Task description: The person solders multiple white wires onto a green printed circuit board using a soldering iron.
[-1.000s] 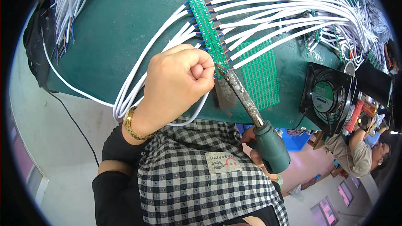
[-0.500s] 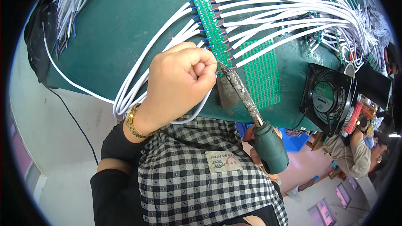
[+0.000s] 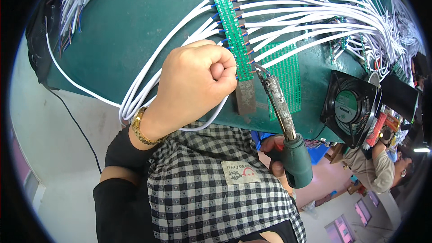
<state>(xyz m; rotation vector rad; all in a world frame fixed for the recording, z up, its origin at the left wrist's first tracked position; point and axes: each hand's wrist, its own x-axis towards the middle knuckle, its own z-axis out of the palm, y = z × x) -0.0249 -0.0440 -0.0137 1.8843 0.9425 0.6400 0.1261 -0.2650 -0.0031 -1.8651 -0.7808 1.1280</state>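
Note:
A green circuit board strip [image 3: 232, 36] lies with white cables [image 3: 288, 29] joined along both long edges by thin blue and brown wires. My left hand [image 3: 198, 72] is closed in a pinch beside the strip's lower left edge; what its fingers hold is hidden. One white cable loops up behind it. My right hand [image 3: 274, 153], partly hidden, grips a soldering iron [image 3: 280, 101] by its dark green handle. The iron's tip is near the lowest wire on the strip's right edge.
The strip rests on a dark metal bar [image 3: 245, 101] on the green table [image 3: 130, 13]. A perforated green board [image 3: 288, 78] lies to its right, and a black fan [image 3: 348, 105] stands beyond. Cable bundles lie at both far corners. Another person [image 3: 375, 166] is at the right.
The soldering iron's tip has moved right, away from my left fingers, to the strip's right edge. The strip and my left hand have shifted slightly in view.

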